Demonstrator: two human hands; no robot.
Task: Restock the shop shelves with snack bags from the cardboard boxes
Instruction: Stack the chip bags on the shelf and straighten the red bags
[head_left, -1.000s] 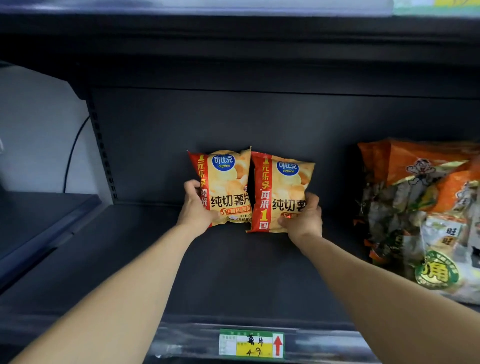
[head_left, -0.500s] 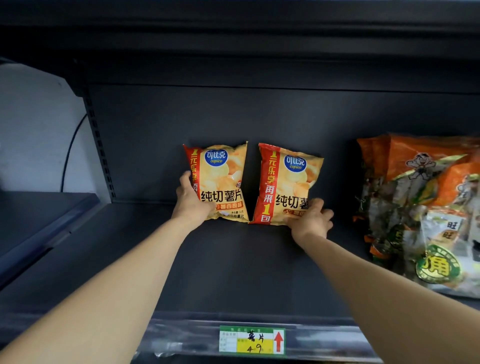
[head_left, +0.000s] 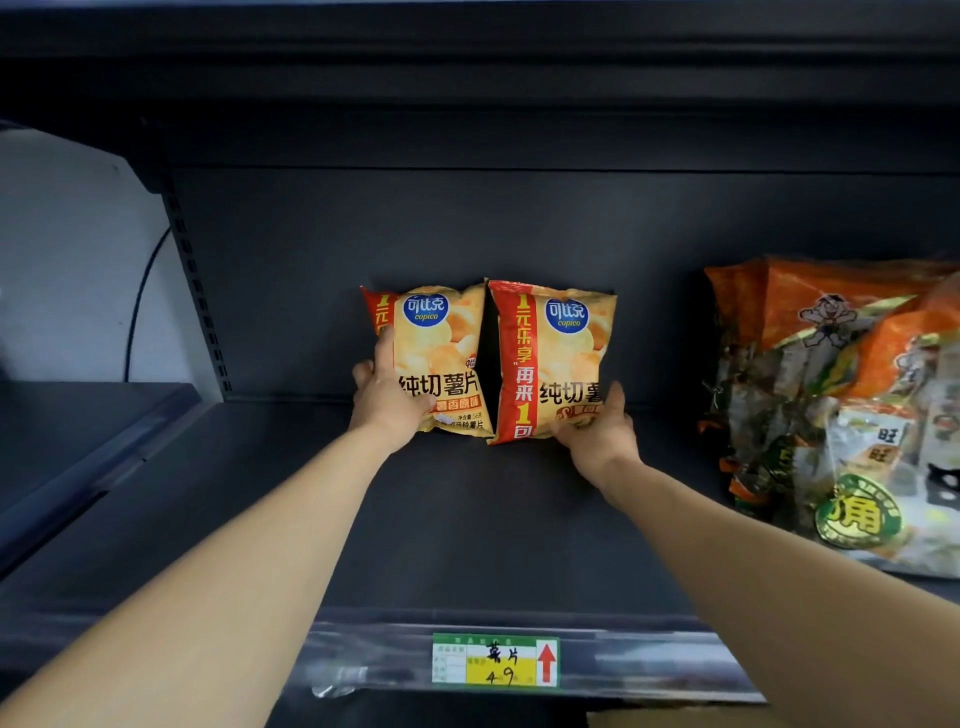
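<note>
Nearest the viewer, a clear plastic rail runs along the front lip of a dark grey metal shelf (head_left: 467, 551). It carries a green and yellow price label (head_left: 496, 661) with handwritten figures and a red arrow pointing up.

Two bare forearms reach over the rail and across the matte shelf surface towards the back. The left hand (head_left: 387, 400) has its grip closed on the lower left side of the left potato chip bag (head_left: 441, 353), thumb lying up the front edge. The right hand (head_left: 597, 436) has its grip closed round the lower right corner of the right potato chip bag (head_left: 556, 353).

Both bags are yellow with a red side band, a blue round logo and Chinese lettering. They stand upright side by side at the rear of the shelf, close to the back panel (head_left: 467, 234) — top corners meeting, a narrow dark gap between them lower down.

Well apart to the right on the same shelf lie large orange and clear assorted snack packs (head_left: 831, 395), piled and tilted.

Above, the underside of the upper shelf (head_left: 467, 78) closes the space in shadow. To the left a perforated upright (head_left: 197, 291) ends the unit. Beyond it are a lower dark ledge (head_left: 78, 441), a pale wall (head_left: 67, 260) and a thin black cable (head_left: 139, 301) curving down it.
</note>
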